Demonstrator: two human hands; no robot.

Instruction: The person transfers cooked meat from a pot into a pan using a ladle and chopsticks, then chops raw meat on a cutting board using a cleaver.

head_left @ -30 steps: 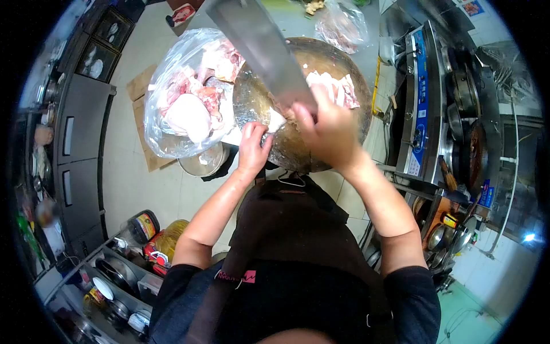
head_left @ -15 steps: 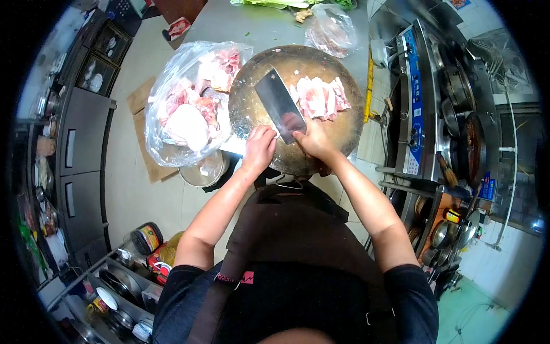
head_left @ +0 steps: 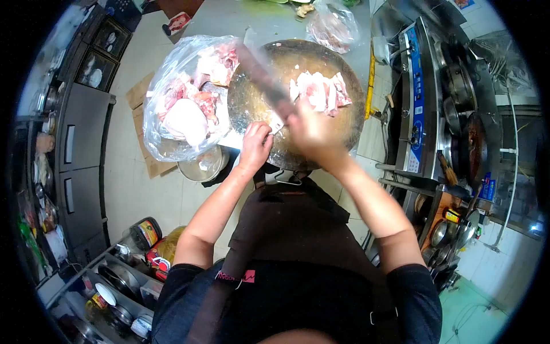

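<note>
My right hand, smeared by motion, grips a cleaver whose blurred blade points up and left over the round wooden chopping block. At the block's near left edge, my left hand is closed, its fingertips on a small pale piece of meat that is partly hidden. Cut raw meat lies in a pile on the right half of the block. Left of the block, a clear plastic bag lies open around larger chunks of raw meat.
Another plastic bag rests behind the block on the metal table, near a piece of ginger. Below the table's left side stands a bucket. A stove with pans is at the right, and shelves stand at lower left.
The cleaver has lifted and swung up and left, its blade now seen nearly edge-on. My right hand has risen with it. My left hand has shifted slightly left.
</note>
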